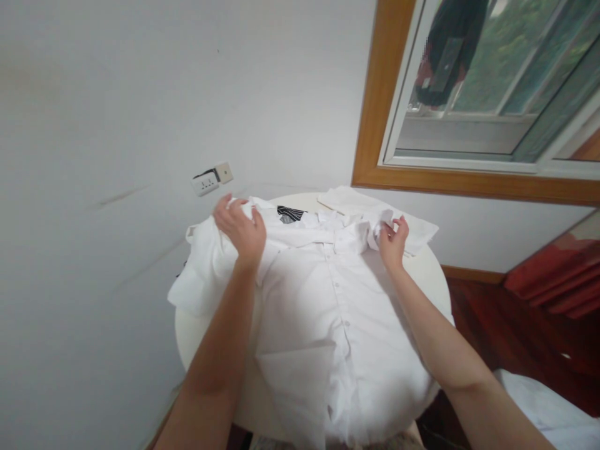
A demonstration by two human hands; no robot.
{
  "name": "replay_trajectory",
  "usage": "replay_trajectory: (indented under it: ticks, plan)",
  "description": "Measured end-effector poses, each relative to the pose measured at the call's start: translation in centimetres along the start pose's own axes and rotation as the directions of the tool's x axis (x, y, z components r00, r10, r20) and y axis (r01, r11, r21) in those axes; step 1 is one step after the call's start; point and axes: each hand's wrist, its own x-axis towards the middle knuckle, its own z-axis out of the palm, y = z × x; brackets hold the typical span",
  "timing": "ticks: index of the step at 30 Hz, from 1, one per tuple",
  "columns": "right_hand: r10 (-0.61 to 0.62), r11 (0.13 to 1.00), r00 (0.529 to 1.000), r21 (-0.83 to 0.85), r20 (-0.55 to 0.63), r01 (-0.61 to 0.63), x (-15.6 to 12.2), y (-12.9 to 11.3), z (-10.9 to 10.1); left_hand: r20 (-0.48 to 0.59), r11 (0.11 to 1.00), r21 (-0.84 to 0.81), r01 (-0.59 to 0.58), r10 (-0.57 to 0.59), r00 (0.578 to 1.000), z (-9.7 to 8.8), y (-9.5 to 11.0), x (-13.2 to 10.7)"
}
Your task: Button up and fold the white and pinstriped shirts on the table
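A white button-up shirt [300,294] lies front side up across a round white table [443,294], its lower part hanging over the near edge. My left hand [241,231] rests on the cloth at the shirt's left shoulder, fingers spread and thumb apart. At the opposite shoulder, my right hand [394,242] pinches a bunched fold of the shirt between thumb and fingers. The button line runs down the middle, below the collar. Beyond the collar sits a black-and-white striped piece [290,214]. White fabric [375,203] also spreads at the table's back right.
A white wall [117,125] stands close behind and to the left, with a power socket [205,183] on it. A wood-framed window [365,144] is at upper right. Red cloth [557,275] and white fabric [539,400] are at right, near the dark wooden floor [482,319].
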Motion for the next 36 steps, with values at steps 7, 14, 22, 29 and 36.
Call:
replay_trajectory:
  ticks: [7,14,22,29,36]
  plan:
    - [-0.344,0.44,0.714,-0.567,0.61,0.696,-4.2,-0.2,3.8,0.441,0.967,-0.121,-0.223,0.254,0.861,7.1,4.3,-6.1]
    - [-0.032,0.321,0.736,-0.69,0.677,0.649,-6.8,0.7,6.3,0.474,0.981,-0.161,0.113,-0.024,0.88,11.1,2.0,-9.6]
    - [-0.008,0.177,0.779,-0.766,0.626,0.618,-7.6,1.0,7.1,0.465,0.963,-0.26,0.071,0.06,0.883,11.5,1.1,-9.6]
    - [-0.02,0.286,0.796,-0.759,0.605,0.585,-7.1,1.5,6.8,0.437,0.97,-0.24,0.021,0.088,0.895,11.5,1.1,-9.8]
    - [0.01,0.593,0.873,-0.706,0.488,0.388,-5.7,3.4,6.0,0.435,0.978,-0.209,0.002,0.091,0.896,11.1,1.7,-9.6]
